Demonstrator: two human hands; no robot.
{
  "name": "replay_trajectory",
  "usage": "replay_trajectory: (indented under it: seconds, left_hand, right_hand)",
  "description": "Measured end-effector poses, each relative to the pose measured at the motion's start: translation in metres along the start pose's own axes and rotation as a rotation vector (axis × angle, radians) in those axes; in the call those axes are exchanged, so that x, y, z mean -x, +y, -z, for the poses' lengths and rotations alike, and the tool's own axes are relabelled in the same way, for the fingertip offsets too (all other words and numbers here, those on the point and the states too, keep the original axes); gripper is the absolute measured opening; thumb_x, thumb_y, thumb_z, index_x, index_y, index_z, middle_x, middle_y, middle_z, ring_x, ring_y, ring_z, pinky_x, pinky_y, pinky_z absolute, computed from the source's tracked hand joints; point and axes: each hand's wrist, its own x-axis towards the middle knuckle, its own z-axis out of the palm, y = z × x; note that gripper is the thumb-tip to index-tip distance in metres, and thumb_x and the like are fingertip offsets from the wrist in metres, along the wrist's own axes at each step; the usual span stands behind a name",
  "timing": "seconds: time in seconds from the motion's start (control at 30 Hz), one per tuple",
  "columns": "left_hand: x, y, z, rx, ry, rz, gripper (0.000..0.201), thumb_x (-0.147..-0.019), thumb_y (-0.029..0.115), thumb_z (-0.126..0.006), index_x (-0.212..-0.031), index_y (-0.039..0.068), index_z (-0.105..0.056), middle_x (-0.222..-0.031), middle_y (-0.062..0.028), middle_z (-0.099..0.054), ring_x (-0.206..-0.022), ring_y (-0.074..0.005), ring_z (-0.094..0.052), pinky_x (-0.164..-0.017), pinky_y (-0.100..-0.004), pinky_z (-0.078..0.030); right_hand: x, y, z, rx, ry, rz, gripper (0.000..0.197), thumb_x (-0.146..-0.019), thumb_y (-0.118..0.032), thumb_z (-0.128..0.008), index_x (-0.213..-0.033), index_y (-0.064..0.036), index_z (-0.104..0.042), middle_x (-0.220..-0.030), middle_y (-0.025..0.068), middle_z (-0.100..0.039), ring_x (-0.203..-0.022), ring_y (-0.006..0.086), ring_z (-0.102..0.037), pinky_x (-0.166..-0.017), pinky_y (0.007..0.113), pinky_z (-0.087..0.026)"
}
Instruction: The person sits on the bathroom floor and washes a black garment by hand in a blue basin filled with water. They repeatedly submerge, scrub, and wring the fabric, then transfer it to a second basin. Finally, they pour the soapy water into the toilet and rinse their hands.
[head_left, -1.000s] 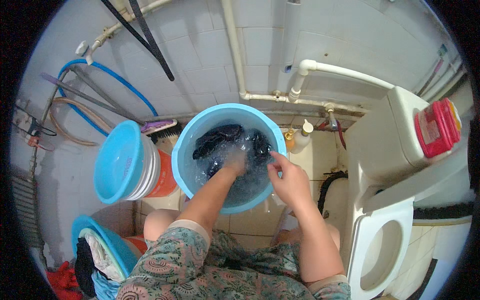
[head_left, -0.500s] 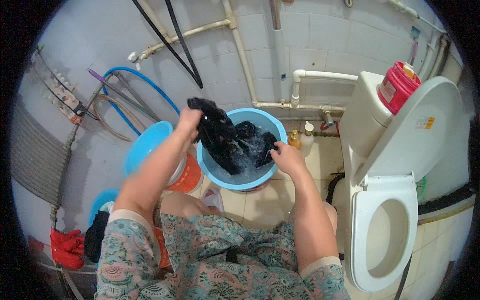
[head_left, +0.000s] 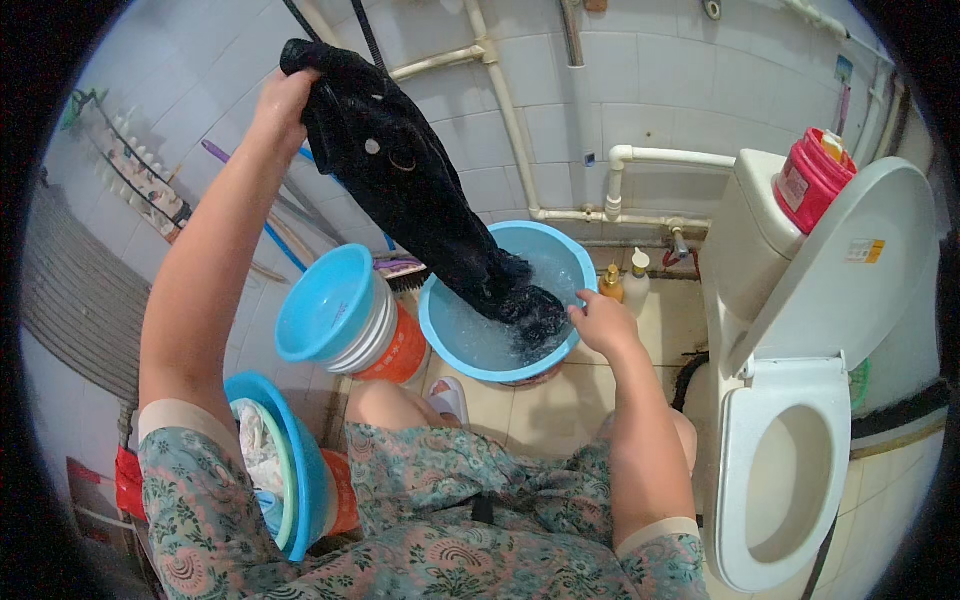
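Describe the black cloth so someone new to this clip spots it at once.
Start at the round light-blue basin near the centre. From it, a long black cloth slants up leftward to the left hand. Unlike the pale cloth in the blue tub at lower left, it is dark and stretched long.

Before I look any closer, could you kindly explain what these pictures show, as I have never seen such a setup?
Of course. There is no machine here, only a person's two bare hands. Every picture comes from one wide fisheye camera worn on the head, looking down, so straight edges bend near the rim. The left hand holds up a black garment, whose lower end lies in the water of a blue basin. The right hand is at the basin's right rim; what it grips is unclear. On the tiled floor stand a bucket, topped by another basin, and two bottles. A toilet is to the right.
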Motion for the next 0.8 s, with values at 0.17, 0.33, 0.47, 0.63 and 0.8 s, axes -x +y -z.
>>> replay_trajectory:
  seconds: [0.17, 0.33, 0.47, 0.63, 0.8]
  left_hand:
    - [0.017, -0.069, -0.041, -0.241, -0.041, 0.013, 0.029, -0.080, 0.002, -0.052, -0.109, 0.002, -0.053, -0.095, -0.0125, -0.061, -0.087, -0.0259, -0.059, -0.076, -0.0374, -0.049]
    - [0.023, -0.225, -0.067, -0.416, -0.195, 0.015, 0.030, -0.076, 0.002, -0.056, -0.106, 0.002, -0.056, -0.094, -0.0127, -0.064, -0.089, -0.0239, -0.060, -0.079, -0.0347, -0.047]
    - [0.056, -0.306, -0.092, -0.496, -0.364, -0.034, 0.030, -0.076, 0.005, -0.058, -0.106, 0.003, -0.057, -0.092, -0.0165, -0.065, -0.091, -0.0282, -0.061, -0.081, -0.0343, -0.046]
    - [0.096, -0.410, -0.101, -0.713, -0.554, 0.019, 0.050, -0.073, 0.003, -0.058, -0.122, 0.012, -0.052, -0.130, -0.0226, -0.046, -0.121, -0.0390, -0.042, -0.102, -0.0405, -0.034]
    - [0.143, -0.391, -0.135, -1.055, -0.898, 0.155, 0.081, -0.069, 0.007, -0.064, -0.139, 0.031, -0.031, -0.150, -0.0164, -0.010, -0.135, -0.0454, -0.011, -0.103, -0.0614, -0.021]
  right_hand:
    - [-0.003, 0.005, 0.003, 0.036, -0.022, -0.023, 0.036, -0.087, -0.033, -0.051, -0.112, -0.0087, -0.059, -0.099, 0.0185, -0.064, -0.094, 0.0349, -0.061, -0.082, 0.045, -0.047]
    - [-0.007, 0.010, -0.006, -0.037, -0.018, 0.068, 0.034, -0.086, -0.031, -0.052, -0.110, -0.0073, -0.058, -0.095, 0.0206, -0.064, -0.091, 0.0366, -0.061, -0.079, 0.046, -0.047]
    - [-0.010, 0.007, -0.006, -0.015, -0.022, 0.083, 0.030, -0.085, -0.029, -0.053, -0.104, -0.0066, -0.058, -0.088, 0.0198, -0.064, -0.085, 0.0374, -0.061, -0.075, 0.047, -0.048]
    - [-0.014, 0.008, -0.012, -0.046, 0.078, 0.155, 0.024, -0.085, -0.029, -0.053, -0.093, -0.0069, -0.058, -0.079, 0.0176, -0.064, -0.078, 0.0374, -0.062, -0.071, 0.048, -0.048]
    - [-0.018, 0.022, -0.021, 0.087, -0.073, 0.101, 0.026, -0.086, -0.028, -0.054, -0.101, -0.0071, -0.055, -0.084, 0.0154, -0.064, -0.079, 0.0343, -0.062, -0.071, 0.046, -0.048]
